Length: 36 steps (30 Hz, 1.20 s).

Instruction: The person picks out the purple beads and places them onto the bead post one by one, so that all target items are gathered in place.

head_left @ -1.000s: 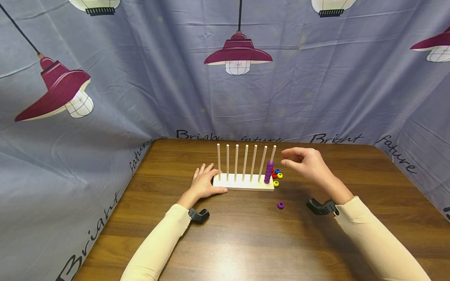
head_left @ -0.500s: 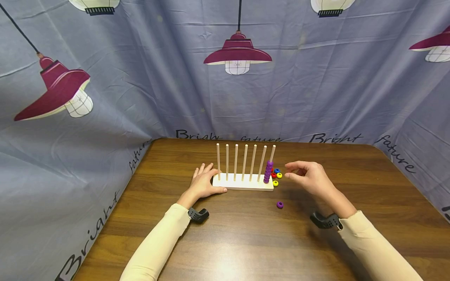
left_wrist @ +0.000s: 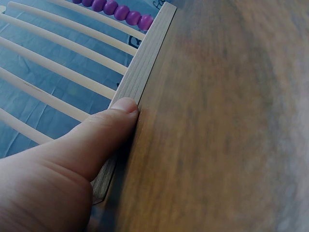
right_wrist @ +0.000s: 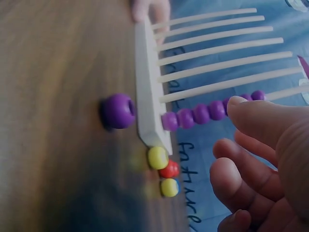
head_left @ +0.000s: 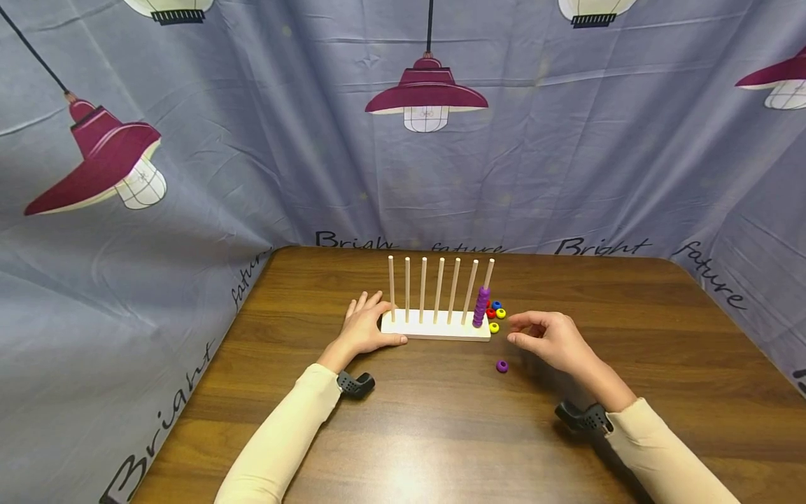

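A white wooden peg stand [head_left: 434, 326] with several upright pegs stands on the table. My left hand [head_left: 362, 329] holds its left end, thumb along the front edge and index finger behind. In the left wrist view the thumb [left_wrist: 104, 130] presses the base's side. Purple beads [head_left: 481, 308] are stacked on the rightmost peg. One loose purple bead [head_left: 502, 366] lies in front of the stand's right end. My right hand [head_left: 554, 341] hovers to the right of that bead, fingers loosely bent, with a gap between thumb and fingertips and nothing in it.
Beside the stand's right end lie loose beads: a yellow one [head_left: 494, 327], another yellow bead [head_left: 501, 313], a red bead [head_left: 491, 313] and a blue bead [head_left: 497, 305]. The brown wooden table [head_left: 403, 420] ends at a printed curtain [head_left: 315, 175].
My right hand has come down from near the top of the rightmost peg toward the table and the loose purple bead. My left hand and the stand keep their place.
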Each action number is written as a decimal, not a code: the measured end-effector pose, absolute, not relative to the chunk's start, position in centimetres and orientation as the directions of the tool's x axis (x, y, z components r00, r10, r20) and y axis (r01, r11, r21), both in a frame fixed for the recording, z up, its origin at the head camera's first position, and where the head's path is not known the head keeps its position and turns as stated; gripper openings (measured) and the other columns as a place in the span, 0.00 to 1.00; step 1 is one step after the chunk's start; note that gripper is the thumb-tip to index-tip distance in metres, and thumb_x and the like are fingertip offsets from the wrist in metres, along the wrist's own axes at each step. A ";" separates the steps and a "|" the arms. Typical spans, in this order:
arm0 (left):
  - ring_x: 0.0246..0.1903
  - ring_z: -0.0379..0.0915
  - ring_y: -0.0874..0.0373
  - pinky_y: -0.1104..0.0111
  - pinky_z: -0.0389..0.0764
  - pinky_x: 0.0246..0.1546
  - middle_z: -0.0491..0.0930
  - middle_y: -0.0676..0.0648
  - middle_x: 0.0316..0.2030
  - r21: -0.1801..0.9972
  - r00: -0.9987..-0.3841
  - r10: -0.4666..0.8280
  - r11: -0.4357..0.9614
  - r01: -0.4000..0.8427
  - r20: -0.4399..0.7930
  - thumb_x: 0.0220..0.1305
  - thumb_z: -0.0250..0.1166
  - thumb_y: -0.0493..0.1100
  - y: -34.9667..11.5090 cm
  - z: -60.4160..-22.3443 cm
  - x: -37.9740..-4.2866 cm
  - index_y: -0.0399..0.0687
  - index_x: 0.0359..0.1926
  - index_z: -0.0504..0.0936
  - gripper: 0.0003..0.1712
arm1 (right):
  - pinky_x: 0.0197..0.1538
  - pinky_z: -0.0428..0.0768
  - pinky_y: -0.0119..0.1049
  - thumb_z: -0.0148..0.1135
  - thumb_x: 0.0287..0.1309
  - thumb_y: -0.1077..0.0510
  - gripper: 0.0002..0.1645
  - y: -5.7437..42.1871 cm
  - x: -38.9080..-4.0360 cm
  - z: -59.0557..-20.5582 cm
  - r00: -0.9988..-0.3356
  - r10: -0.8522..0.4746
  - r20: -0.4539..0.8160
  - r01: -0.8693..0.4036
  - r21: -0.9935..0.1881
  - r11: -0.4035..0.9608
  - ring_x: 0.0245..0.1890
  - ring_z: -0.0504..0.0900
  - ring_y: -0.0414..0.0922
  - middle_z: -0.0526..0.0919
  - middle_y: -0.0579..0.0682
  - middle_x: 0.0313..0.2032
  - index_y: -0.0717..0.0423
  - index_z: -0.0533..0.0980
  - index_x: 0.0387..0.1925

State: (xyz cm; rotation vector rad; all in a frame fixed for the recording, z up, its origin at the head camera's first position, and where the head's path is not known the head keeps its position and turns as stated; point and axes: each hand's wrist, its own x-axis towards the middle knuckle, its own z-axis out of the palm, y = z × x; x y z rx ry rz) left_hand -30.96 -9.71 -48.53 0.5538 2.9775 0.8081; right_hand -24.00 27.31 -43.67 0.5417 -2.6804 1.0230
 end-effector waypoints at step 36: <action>0.79 0.44 0.33 0.39 0.44 0.79 0.60 0.37 0.77 0.481 -0.937 0.340 0.810 0.336 0.081 0.52 0.76 0.65 -9.8 -48.6 -30.9 0.51 0.65 0.77 0.44 | 0.26 0.74 0.26 0.79 0.49 0.58 0.17 27.4 -22.9 -47.0 -0.889 -0.409 0.207 -0.441 -0.629 0.641 0.23 0.73 0.27 0.88 0.45 0.31 0.58 0.86 0.42</action>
